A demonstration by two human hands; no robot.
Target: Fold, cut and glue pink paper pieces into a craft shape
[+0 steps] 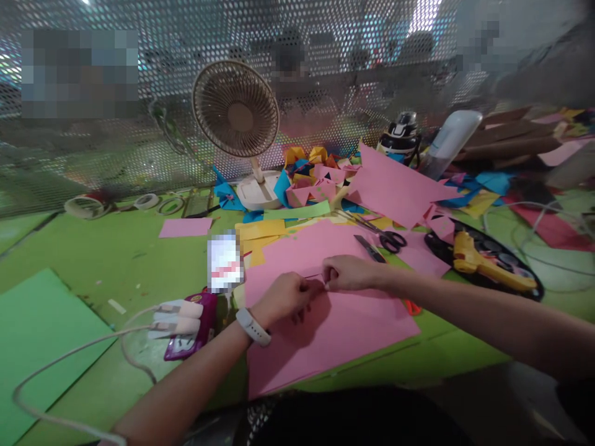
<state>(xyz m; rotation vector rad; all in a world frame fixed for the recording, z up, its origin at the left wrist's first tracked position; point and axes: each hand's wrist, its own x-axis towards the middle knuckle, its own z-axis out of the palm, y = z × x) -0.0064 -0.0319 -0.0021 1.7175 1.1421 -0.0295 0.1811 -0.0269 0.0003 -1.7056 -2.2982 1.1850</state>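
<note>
My left hand, with a pale band on its wrist, is closed in a pinch over the large pink paper sheet. Close beside it, my right hand is also pinched, fingertips almost meeting those of the left. A thin dark line shows between the hands; what they hold is too small and shaded to name. Just beyond my right hand lie a utility knife and black-handled scissors. Orange handles peek out by my right forearm.
A lit phone and a purple power strip with cables are at left. Behind stand a fan and a heap of folded coloured papers. A yellow glue gun rests on a black tray at right.
</note>
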